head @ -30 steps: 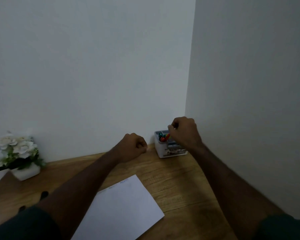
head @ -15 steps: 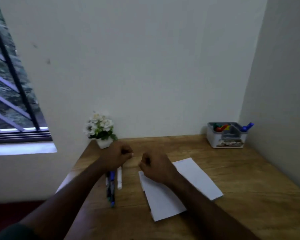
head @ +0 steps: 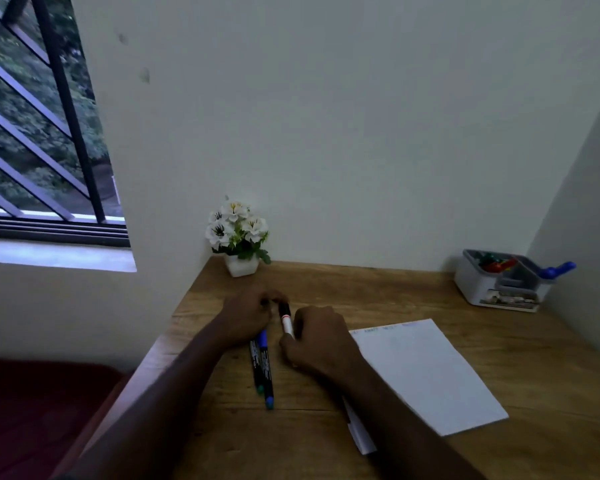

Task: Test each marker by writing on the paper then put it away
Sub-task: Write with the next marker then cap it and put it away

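A white marker (head: 286, 322) with a black cap is held between my two hands near the desk's left side. My right hand (head: 321, 342) grips its white barrel. My left hand (head: 248, 315) is curled with its fingertips at the black cap. Two more markers lie side by side on the wood below my left hand: a blue one (head: 266, 370) and a black one (head: 256, 365) with a green end. The white paper (head: 430, 372) lies to the right of my right hand, with faint scribbles along its top edge.
A white desk organizer (head: 492, 289) stands in the far right corner with a blue marker (head: 557, 270) sticking out and red and green items inside. A small white pot of flowers (head: 238, 237) sits at the back left. The desk's left edge runs close to my left forearm.
The view swung from the organizer to the desk's left side. My right hand came off the paper and took up the white marker, which had lain on the desk. My left hand's fingertips now meet its cap.
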Tool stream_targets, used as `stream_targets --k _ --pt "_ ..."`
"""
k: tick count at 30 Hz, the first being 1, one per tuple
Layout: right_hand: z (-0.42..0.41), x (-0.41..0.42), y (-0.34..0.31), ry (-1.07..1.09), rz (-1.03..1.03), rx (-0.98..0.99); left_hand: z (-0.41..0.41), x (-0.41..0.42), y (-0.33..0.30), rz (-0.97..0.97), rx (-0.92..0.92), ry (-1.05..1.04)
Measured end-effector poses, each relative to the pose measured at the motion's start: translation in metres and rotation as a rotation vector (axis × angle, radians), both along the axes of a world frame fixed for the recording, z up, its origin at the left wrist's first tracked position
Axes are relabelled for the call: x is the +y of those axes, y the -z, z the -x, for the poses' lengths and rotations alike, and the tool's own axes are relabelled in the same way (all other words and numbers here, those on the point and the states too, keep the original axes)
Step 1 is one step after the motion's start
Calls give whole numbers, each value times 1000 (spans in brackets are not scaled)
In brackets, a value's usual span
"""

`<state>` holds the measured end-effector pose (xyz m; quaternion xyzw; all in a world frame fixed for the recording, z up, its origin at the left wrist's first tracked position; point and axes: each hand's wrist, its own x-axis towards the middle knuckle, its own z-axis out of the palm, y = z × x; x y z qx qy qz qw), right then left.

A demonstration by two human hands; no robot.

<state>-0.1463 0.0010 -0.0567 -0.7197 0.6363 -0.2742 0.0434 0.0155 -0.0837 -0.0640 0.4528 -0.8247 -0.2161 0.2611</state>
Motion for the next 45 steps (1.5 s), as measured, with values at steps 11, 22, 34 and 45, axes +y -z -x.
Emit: stream_targets --k 11,22,34,45 --pt "15 -10 -11 92 -56 -64 -3 -12 -10 181 -238 88" --pt "19 4 -23 -174 -12 2 18 15 -27 111 306 236" --pt "54 0 -23 -158 40 60 10 16 -28 13 315 249" --pt "53 -8 -19 -222 99 8 23 25 -30 -73 467 337"
